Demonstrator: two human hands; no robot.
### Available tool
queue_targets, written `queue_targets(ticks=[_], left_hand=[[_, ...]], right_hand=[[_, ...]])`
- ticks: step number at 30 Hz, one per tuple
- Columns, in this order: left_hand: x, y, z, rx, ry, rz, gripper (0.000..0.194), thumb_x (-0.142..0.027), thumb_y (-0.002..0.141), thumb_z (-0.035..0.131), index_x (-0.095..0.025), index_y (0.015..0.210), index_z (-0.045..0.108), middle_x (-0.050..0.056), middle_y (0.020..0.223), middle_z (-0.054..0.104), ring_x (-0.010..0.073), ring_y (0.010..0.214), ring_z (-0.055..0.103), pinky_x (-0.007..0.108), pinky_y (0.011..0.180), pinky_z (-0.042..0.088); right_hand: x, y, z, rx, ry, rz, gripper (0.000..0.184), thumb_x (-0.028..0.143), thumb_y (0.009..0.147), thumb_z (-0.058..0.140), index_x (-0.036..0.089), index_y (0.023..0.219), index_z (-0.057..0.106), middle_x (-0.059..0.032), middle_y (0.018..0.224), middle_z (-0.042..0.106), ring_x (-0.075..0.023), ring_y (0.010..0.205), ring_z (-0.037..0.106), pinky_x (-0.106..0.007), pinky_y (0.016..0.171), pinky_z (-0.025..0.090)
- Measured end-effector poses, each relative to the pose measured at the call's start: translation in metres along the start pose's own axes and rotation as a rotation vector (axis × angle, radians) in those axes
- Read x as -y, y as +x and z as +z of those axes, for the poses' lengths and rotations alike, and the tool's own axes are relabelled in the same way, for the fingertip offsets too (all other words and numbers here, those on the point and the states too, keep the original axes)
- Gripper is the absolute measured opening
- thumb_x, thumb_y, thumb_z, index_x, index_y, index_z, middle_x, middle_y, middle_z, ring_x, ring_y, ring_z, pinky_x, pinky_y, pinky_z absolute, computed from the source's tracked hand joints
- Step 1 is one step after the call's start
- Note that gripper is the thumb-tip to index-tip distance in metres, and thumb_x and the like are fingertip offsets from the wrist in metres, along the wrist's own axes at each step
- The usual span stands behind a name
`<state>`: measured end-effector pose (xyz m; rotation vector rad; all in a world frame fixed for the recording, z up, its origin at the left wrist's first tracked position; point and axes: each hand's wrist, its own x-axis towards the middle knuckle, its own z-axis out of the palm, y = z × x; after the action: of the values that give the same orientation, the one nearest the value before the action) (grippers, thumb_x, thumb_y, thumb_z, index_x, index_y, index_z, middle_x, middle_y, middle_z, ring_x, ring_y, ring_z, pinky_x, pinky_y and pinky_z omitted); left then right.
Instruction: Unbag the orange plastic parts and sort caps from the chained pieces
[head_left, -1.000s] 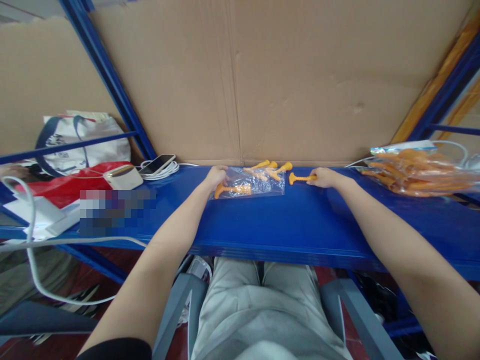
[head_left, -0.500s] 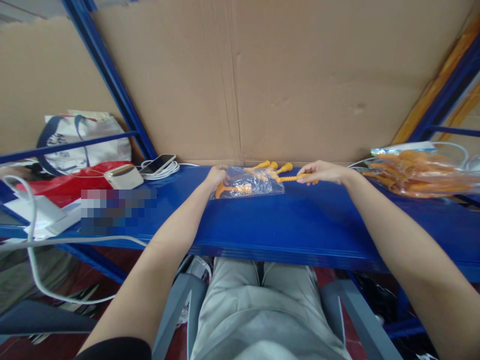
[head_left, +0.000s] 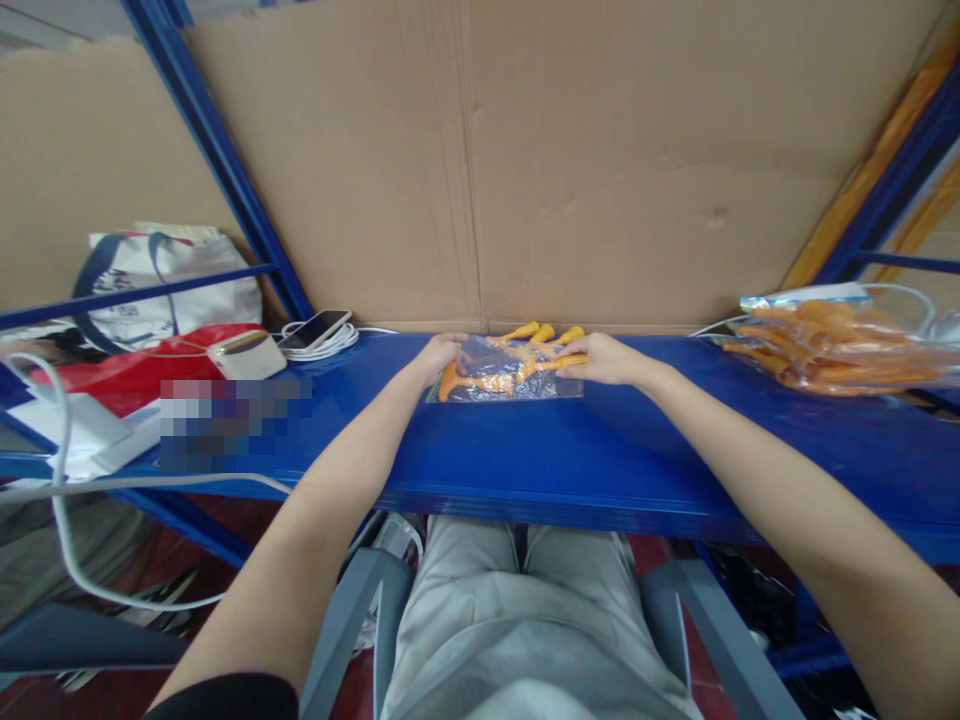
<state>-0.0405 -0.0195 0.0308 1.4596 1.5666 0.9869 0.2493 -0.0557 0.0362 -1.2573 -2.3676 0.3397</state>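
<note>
A small clear plastic bag (head_left: 504, 386) with orange plastic pieces in it lies at the back of the blue shelf (head_left: 525, 450). My left hand (head_left: 437, 353) grips the bag's left end, fingers closed on it. My right hand (head_left: 600, 358) is closed on an orange plastic piece (head_left: 559, 364), whose far end is at or inside the bag's right opening. Three more loose orange pieces (head_left: 541, 333) lie just behind the bag against the cardboard.
A large cardboard sheet (head_left: 570, 160) backs the shelf. At right lies a big bag of orange pieces (head_left: 832, 345). At left are a phone (head_left: 315, 328) on a white cable, a white device (head_left: 246, 353), a red bag (head_left: 120, 380) and a tote bag (head_left: 165, 275).
My right hand picked up an orange piece from the shelf to the right of the bag and carried it left to the bag's opening. My left hand stayed on the bag.
</note>
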Motion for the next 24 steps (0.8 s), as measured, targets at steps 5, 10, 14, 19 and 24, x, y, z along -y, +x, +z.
queue_targets(ticks=[5, 10, 14, 19, 24], left_hand=[[-0.001, -0.001, 0.0, 0.038, -0.025, -0.049, 0.068, 0.002, 0.065, 0.05, -0.009, 0.131, 0.058, 0.008, 0.088, 0.075, 0.0085, 0.043, 0.056, 0.023, 0.056, 0.052], [-0.002, -0.002, 0.0, 0.075, -0.013, -0.089, 0.069, 0.004, 0.064, 0.048, -0.009, 0.131, 0.058, 0.009, 0.095, 0.076, 0.0094, 0.045, 0.058, 0.022, 0.052, 0.049], [-0.004, -0.004, 0.0, 0.099, 0.005, -0.09, 0.07, 0.005, 0.064, 0.046, -0.009, 0.132, 0.057, 0.009, 0.095, 0.076, 0.0093, 0.045, 0.057, 0.022, 0.051, 0.048], [-0.005, -0.003, 0.001, 0.117, 0.02, -0.058, 0.071, 0.005, 0.061, 0.045, -0.009, 0.129, 0.06, 0.006, 0.085, 0.077, 0.011, 0.049, 0.06, 0.021, 0.055, 0.05], [-0.001, -0.001, 0.001, 0.082, 0.072, -0.047, 0.067, 0.003, 0.066, 0.047, -0.012, 0.13, 0.059, 0.006, 0.085, 0.076, 0.0124, 0.053, 0.063, 0.02, 0.052, 0.049]], right_hand=[[0.009, 0.0, 0.011, -0.004, -0.08, -0.048, 0.035, 0.034, 0.086, 0.069, 0.022, 0.119, 0.075, -0.0066, 0.11, 0.076, -0.0263, 0.101, 0.068, -0.038, 0.091, 0.052], [0.01, 0.002, 0.018, -0.049, -0.186, 0.047, 0.042, 0.023, 0.089, 0.064, 0.018, 0.131, 0.069, -0.0118, 0.125, 0.072, -0.0279, 0.113, 0.067, -0.035, 0.098, 0.05], [0.013, 0.004, 0.016, -0.017, -0.195, 0.121, 0.04, 0.025, 0.089, 0.066, 0.019, 0.128, 0.072, -0.0106, 0.108, 0.076, -0.0264, 0.097, 0.071, -0.036, 0.089, 0.053], [0.01, 0.005, 0.013, -0.039, -0.159, 0.147, 0.035, 0.025, 0.087, 0.068, 0.019, 0.12, 0.076, -0.0106, 0.108, 0.076, -0.0261, 0.097, 0.07, -0.037, 0.088, 0.053], [0.0, 0.005, 0.017, -0.015, 0.015, 0.074, 0.027, 0.028, 0.086, 0.069, 0.016, 0.109, 0.078, -0.0084, 0.1, 0.077, -0.0217, 0.088, 0.069, -0.037, 0.084, 0.054]])
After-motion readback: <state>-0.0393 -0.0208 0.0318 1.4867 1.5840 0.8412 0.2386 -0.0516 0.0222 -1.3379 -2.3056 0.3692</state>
